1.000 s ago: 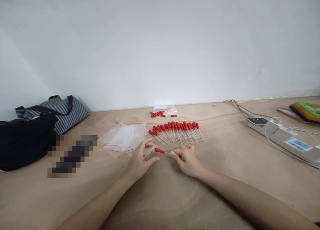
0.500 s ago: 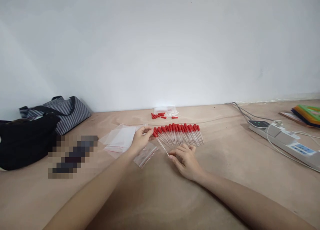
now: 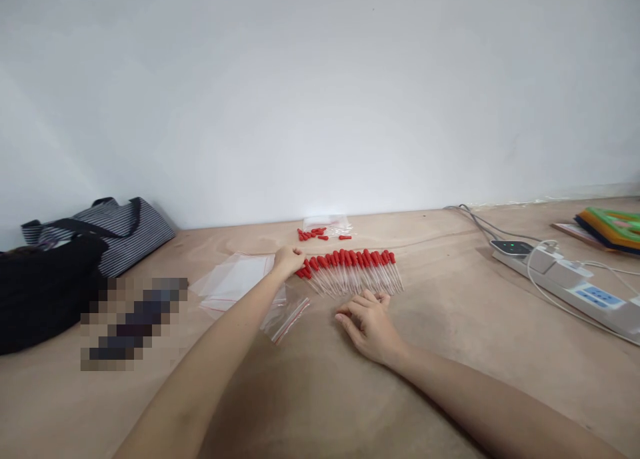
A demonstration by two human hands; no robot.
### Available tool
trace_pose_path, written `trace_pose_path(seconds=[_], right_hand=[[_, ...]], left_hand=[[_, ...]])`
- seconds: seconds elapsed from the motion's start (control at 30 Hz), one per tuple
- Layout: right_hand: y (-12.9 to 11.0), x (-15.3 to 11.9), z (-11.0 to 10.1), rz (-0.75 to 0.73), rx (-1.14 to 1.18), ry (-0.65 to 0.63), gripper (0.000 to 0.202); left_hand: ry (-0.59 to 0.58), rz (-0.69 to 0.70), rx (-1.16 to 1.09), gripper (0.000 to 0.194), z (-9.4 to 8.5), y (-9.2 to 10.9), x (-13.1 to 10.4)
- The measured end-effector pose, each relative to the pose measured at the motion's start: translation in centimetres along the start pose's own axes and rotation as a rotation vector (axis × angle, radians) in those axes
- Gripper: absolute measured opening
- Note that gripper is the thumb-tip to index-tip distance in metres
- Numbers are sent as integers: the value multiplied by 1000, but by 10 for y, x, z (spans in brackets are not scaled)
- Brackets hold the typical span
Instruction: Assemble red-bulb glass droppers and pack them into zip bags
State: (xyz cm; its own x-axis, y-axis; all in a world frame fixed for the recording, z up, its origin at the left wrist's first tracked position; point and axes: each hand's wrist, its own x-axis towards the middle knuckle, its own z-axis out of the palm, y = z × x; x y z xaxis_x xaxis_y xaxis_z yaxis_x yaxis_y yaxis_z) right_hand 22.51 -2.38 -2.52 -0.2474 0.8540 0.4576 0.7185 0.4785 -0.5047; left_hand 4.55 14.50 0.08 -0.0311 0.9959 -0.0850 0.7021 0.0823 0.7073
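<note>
Droppers with red rubber bulbs and thin clear tubes [image 3: 357,269] lie side by side in a row on the table, bulbs toward the wall. At the row's left end is my left hand [image 3: 287,262], just above a dropper's red bulb [image 3: 304,272]. Its fingers are bent and mostly hidden, so I cannot tell whether anything is between them. In front of the tube tips, my right hand [image 3: 369,326] rests on the table with loosely curved fingers, thumb apart, holding nothing. Behind the row lie several loose red bulbs [image 3: 311,233] and a clear bag [image 3: 326,223] with thin tubes beside it.
Flat clear zip bags [image 3: 233,279] lie left of the row, and another zip bag [image 3: 285,319] lies nearer me. A striped bag [image 3: 145,229] and a black bag [image 3: 45,299] stand far left. On the right are a power strip [image 3: 575,289] with cables and coloured pads [image 3: 607,229].
My right fingers have let go of a dropper's tube tip; that dropper now lies at the row's left end. My left hand has shifted slightly up from its bulb. The view has shifted slightly.
</note>
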Motion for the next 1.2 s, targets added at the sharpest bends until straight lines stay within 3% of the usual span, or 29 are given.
trace_pose_path(seconds=[0.13,0.23,0.37,0.43,0.47,0.53,0.63,0.9,1.0,1.1,1.2], right_hand=[[2,1,-1,-29,-31,-17,13],[4,1,0,-37,-37,-33,12],[4,0,1,-56,-41,-48,11],[4,-1,1,-69,-32,-52,12],[4,-1,0,-74,-28,-53,12],[4,-1,0,-82,-21,-57,11],[4,-1,0,-88,-13,-70,12],[3,0,-6,-157,-29,-158,14],[0,1,-10,-278,-23,-239,23],[-2,2,-11,-445,-17,-335,38],[-2,3,-9,-515,-17,-415,40]], left_hand=[[98,185,124,26,-7,-1,-12],[128,387,182,18,-23,-10,-40],[62,625,248,14,-49,-41,-92],[-41,856,372,22,-58,-58,-116],[-79,895,426,30,-61,-66,-125],[-146,885,503,43,-63,-77,-141],[-186,811,519,45,-54,-83,-157],[-138,769,431,48,-4,-62,-178],[-138,772,452,38,-9,-55,-169],[-280,828,503,42,-27,-59,-154],[-400,829,533,43,-47,-68,-137]])
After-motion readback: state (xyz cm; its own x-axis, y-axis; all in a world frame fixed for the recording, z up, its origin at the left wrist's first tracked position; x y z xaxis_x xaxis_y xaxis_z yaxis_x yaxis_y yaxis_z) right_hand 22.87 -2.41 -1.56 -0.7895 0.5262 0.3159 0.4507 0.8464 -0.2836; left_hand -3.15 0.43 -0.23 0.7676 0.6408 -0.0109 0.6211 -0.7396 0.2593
